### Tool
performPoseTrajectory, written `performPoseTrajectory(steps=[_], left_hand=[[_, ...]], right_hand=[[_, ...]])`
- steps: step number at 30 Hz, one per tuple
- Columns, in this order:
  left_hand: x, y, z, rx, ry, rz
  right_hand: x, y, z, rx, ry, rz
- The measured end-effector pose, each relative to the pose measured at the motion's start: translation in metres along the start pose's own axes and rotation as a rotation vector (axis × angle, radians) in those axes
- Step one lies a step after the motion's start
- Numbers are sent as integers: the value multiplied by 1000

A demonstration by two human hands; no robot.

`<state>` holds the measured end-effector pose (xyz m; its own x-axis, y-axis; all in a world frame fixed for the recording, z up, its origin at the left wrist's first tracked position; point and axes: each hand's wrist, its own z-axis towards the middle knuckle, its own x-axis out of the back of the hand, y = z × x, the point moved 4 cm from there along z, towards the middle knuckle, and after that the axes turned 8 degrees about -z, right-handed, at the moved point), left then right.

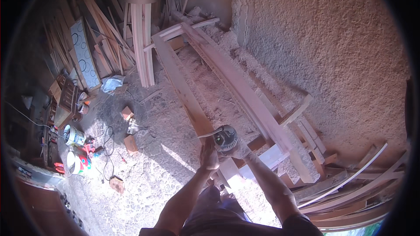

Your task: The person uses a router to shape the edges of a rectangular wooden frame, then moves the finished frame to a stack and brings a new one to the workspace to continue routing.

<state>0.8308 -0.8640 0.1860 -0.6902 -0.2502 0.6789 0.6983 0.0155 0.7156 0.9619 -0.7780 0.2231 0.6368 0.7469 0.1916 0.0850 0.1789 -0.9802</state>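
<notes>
A dark power tool (225,139) with a round, vented housing is between my two hands, over the near end of a long plank (181,85). My right hand (238,150) grips its right side. My left hand (209,155) closes against its left side, at the plank's left edge; its fingertips are partly hidden. A pale cord (188,138) runs leftward from the tool. The tool's underside is out of sight, so its exact kind is unclear. Parallel to the plank, on the right, lies a second long board (232,81).
Crosspieces such as a beam (168,32) support the boards' far ends. Upright planks (142,46) and scrap wood (105,39) lean at the back left. Buckets (74,135), a dark cable (107,148) and wood blocks (130,144) sit on the left floor. A rough wall (323,48) rises at right, above curved wood strips (350,183).
</notes>
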Motion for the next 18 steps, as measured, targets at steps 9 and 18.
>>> performPoseTrajectory(steps=[9,18], left_hand=[[-33,21,-41,59,85,-568],[-42,47,-71,179,83,-645]], right_hand=[[5,36,-38,41,31,-59],[5,48,-88,148,76,-391]])
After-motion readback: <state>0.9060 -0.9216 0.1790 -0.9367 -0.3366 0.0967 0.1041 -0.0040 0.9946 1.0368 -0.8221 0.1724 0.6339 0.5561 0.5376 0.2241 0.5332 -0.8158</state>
